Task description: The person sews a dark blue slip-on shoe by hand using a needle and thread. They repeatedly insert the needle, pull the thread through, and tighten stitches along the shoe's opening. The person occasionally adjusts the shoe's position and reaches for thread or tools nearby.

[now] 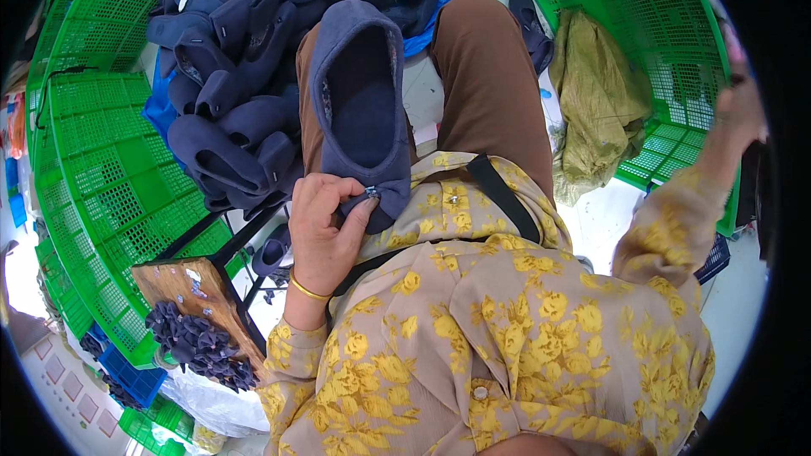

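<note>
Left hand (325, 224) pinching navy shoe (365, 110) by its lower end, upper centre; right hand (743, 108) blurred, right edge, can't tell grip.

We note the left hand (325, 224) pinching a navy shoe (365, 93) at its near end; left of that shoe, piled shoes (245, 76); well right, the blurred right hand (742, 110).
</note>
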The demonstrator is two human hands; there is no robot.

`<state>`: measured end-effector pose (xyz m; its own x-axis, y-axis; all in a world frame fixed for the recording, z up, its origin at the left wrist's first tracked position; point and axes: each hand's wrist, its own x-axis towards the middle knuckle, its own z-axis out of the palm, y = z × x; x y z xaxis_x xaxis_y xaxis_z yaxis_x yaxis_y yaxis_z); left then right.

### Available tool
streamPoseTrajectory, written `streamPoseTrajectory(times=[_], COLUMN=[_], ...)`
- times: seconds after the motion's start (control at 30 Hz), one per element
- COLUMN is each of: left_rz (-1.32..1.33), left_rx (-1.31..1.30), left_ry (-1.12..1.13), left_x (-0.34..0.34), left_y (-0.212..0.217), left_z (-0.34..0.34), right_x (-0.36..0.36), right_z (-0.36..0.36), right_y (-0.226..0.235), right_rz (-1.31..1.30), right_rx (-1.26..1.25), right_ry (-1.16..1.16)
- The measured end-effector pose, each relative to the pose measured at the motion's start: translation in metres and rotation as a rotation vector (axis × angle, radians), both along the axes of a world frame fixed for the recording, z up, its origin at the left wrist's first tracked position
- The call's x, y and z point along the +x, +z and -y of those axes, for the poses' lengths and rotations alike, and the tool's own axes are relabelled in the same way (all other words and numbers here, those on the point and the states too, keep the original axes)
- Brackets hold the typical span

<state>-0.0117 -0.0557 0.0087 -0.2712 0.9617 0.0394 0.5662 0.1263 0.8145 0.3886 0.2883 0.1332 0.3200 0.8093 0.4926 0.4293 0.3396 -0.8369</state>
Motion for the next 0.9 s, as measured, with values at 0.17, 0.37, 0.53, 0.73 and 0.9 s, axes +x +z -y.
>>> streamPoseTrajectory(times=[0.17,0.37,0.53,0.73,0.9], left_rz=[0.01,0.059,0.052,0.043,0.035], left_rx=[-0.014,0.021,0.035,0.034,0.039], left_ry=[-0.003,0.051,0.044,0.035,0.028], left_x=[-0.001,0.001,0.001,0.002,0.002], left_y=[0.003,0.004,0.001,0.002,0.002], left_z=[-0.002,-0.003,-0.002,-0.004,-0.003], right_x=[-0.16,-0.221,-0.222,-0.219,-0.221], right_z=[0.134,0.206,0.208,0.208,0.209], right_y=[-0.091,-0.117,-0.116,-0.111,-0.109], right_rz=[0.347,0.429,0.534,0.553,0.576], right_rx=[-0.323,-0.497,-0.391,-0.4,-0.373], right_ry=[0.86,1.403,1.415,1.422,1.406])
